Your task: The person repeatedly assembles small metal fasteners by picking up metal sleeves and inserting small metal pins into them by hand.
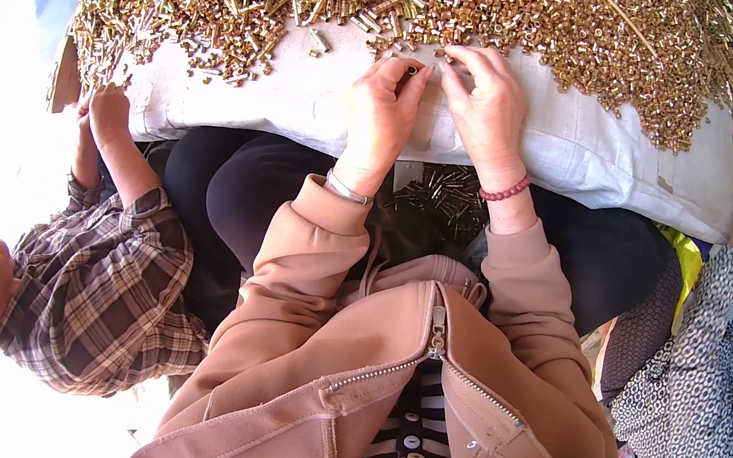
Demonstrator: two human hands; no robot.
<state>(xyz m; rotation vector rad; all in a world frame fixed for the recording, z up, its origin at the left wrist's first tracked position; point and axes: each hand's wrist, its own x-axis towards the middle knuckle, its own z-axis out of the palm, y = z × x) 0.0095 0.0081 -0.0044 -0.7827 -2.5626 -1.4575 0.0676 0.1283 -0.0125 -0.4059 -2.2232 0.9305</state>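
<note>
Clearly, the left hand (pixel 388 95) holds a hollow, round-ended, brassy tube (pixel 411 71).

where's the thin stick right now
In the head view, the thin stick lies at the upper right, slanting across the heap of small metal pieces, above and to the right of the person's right hand.
</note>
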